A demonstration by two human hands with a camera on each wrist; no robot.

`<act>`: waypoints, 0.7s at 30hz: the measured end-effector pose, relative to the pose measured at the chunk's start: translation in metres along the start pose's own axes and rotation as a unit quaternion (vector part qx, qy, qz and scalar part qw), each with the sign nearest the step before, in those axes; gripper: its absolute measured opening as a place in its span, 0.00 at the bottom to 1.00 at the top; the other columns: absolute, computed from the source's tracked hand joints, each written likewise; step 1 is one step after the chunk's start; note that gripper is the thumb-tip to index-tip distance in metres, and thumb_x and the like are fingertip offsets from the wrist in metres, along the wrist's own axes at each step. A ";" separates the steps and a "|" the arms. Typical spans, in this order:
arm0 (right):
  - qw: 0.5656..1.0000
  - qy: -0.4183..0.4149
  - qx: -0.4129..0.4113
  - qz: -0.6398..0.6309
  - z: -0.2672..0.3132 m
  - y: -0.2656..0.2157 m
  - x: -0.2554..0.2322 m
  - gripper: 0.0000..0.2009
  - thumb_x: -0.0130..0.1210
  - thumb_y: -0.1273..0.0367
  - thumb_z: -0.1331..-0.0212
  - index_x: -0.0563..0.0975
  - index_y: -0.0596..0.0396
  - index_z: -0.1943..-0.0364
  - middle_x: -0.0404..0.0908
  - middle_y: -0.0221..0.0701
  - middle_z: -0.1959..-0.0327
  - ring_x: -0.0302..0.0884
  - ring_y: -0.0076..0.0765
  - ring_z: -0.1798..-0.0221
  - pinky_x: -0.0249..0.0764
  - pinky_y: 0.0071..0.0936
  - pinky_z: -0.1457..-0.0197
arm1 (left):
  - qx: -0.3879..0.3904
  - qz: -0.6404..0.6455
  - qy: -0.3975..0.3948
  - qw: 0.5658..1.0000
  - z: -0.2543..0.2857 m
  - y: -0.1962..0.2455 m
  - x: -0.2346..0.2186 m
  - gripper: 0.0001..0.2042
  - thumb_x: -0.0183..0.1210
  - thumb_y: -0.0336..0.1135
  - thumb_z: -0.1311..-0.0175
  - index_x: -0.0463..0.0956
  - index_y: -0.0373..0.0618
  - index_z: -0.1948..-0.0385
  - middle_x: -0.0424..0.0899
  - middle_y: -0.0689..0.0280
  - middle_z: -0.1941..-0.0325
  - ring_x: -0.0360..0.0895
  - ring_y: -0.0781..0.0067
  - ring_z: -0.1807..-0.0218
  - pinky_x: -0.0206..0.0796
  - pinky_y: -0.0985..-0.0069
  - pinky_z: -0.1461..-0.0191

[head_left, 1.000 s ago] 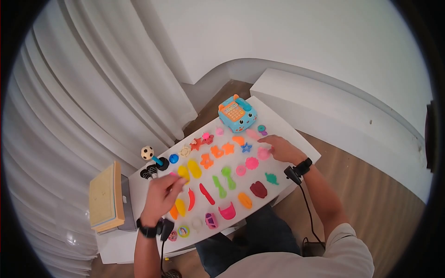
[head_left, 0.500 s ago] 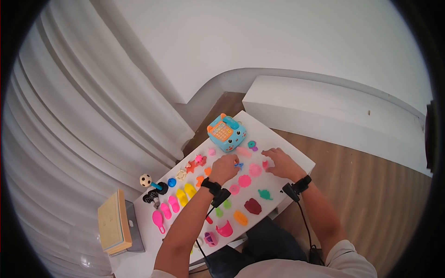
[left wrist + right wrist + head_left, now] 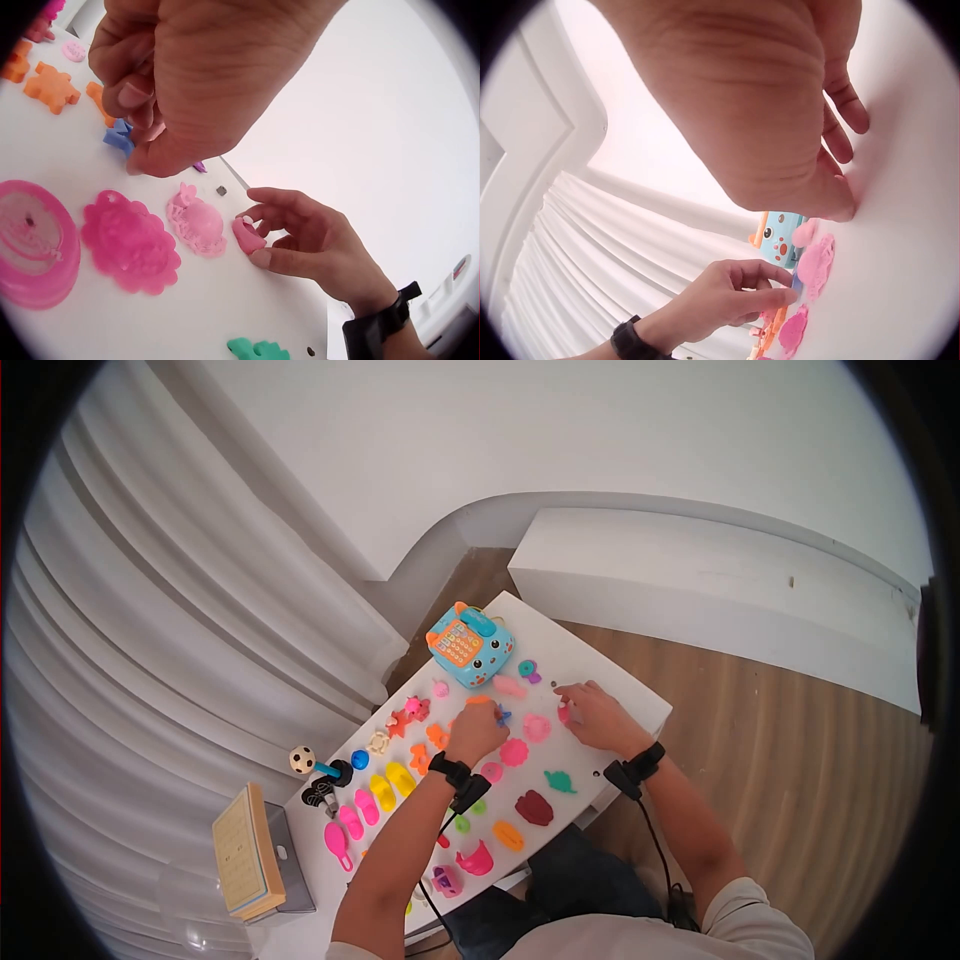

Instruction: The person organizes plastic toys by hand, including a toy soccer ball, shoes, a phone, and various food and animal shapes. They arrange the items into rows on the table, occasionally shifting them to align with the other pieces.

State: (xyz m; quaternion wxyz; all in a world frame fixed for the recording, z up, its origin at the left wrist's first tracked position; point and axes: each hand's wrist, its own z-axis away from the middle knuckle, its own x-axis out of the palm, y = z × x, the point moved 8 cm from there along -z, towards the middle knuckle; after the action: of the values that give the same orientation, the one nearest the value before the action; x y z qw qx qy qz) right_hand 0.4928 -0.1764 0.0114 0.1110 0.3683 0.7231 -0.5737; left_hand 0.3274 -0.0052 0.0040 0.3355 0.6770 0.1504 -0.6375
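Observation:
In the head view my left hand (image 3: 477, 732) reaches across to the blue star (image 3: 503, 716), thumb and fingertips pinching it at the table. The left wrist view has the blue star (image 3: 118, 137) beside the thumb tip. Close by, my right hand (image 3: 598, 717) holds a small pink cup-like piece (image 3: 248, 236) between thumb and fingers at the table surface. A pale pink lacy toy mould (image 3: 199, 220) and a brighter pink scalloped mould (image 3: 129, 244) lie between the hands. Orange star-like pieces (image 3: 54, 88) sit to the left of the blue star.
A blue toy telephone (image 3: 472, 645) stands at the far end of the white table (image 3: 625, 705). Yellow slippers (image 3: 383, 792), a pink mirror-shaped toy (image 3: 337, 842) and a football stand (image 3: 326, 768) line the left. A dark red piece (image 3: 534, 808) and a green piece (image 3: 560, 781) lie nearer.
My left hand has moved from beside the yellow slippers across to the blue star and now pinches it. The right hand stays around the pink piece. The head view has shifted slightly.

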 end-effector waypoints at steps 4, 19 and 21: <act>1.000 -0.003 -0.019 0.017 0.009 0.002 -0.014 0.25 0.60 0.79 0.43 0.79 0.59 0.37 0.86 0.42 0.47 0.79 0.53 0.42 0.77 0.43 0.35 | 0.016 0.017 0.031 0.999 0.005 0.003 -0.017 0.14 0.70 0.40 0.45 0.87 0.45 0.60 0.91 0.54 0.63 0.89 0.47 0.58 0.82 0.57 0.52; 0.989 -0.131 -0.065 -0.033 0.070 -0.033 -0.004 0.34 0.59 0.85 0.45 0.72 0.52 0.29 0.87 0.33 0.41 0.76 0.50 0.37 0.72 0.43 0.29 | 0.079 0.084 0.040 0.992 -0.008 0.079 -0.021 0.15 0.70 0.42 0.44 0.87 0.44 0.59 0.86 0.62 0.72 0.86 0.59 0.66 0.78 0.63 0.59; 0.989 -0.127 -0.066 -0.029 0.071 -0.031 -0.005 0.35 0.59 0.85 0.45 0.72 0.52 0.29 0.87 0.33 0.41 0.75 0.50 0.37 0.72 0.43 0.29 | 0.081 0.071 0.031 0.994 -0.016 0.089 -0.008 0.16 0.69 0.44 0.44 0.88 0.45 0.59 0.88 0.61 0.71 0.87 0.57 0.63 0.79 0.62 0.56</act>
State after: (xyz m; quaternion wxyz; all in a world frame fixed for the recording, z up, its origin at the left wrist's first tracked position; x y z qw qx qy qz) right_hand 0.4569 -0.2448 0.0150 0.2095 0.2632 0.7499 -0.5697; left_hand 0.3949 -0.0582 0.0343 0.3198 0.7300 0.0601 -0.6010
